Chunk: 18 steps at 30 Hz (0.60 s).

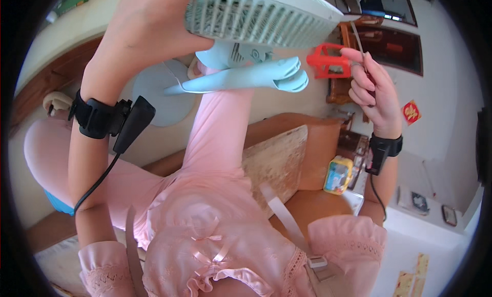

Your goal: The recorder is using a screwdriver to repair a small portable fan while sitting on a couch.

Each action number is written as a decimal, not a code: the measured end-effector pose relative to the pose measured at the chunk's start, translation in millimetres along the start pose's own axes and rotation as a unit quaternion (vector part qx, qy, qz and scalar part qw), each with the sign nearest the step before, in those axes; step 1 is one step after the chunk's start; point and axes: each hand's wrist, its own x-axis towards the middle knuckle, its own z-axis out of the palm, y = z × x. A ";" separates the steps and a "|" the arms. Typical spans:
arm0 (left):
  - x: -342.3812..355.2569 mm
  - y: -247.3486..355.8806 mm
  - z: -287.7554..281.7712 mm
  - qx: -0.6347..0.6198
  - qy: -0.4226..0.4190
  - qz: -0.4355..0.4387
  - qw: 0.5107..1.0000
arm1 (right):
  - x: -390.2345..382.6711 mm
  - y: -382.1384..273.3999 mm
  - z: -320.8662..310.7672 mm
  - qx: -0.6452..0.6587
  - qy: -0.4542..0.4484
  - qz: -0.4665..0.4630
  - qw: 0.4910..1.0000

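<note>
A pale mint electric fan is tipped over in front of me, its slatted grille [266, 20] at the top of the view. Below the grille show its light blue motor housing [241, 54] and its neck [236, 79], which leads to a round pale base [159, 105]. My left hand [154, 25] is closed on the grille's left side, its fingertips partly hidden. To the right of the grille, my right hand [371, 84] pinches a thin metal rod-like tool [356, 37], probably a screwdriver. Its tip reaches the grille's right edge; whether it touches cannot be made out.
Behind the right fingers is a red plastic stool or frame [328, 61]. A brown sofa [318, 215] bears a yellow-edged package [338, 175]. At right, a white ledge [425, 220] holds a phone-like object [449, 215]. Cabled black bands circle both wrists.
</note>
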 end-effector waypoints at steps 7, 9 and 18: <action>1.2 19.6 4.2 0.122 0.012 0.071 0.990 | -121.2 272.4 -79.0 0.013 0.409 -0.034 0.912; -4.9 -20.6 2.5 0.092 -0.025 0.012 0.995 | -167.9 368.8 -61.9 0.023 0.465 0.068 0.882; -19.0 1.2 -12.0 -0.048 -0.076 -0.122 0.988 | -285.2 622.1 91.7 -0.198 0.601 0.242 0.736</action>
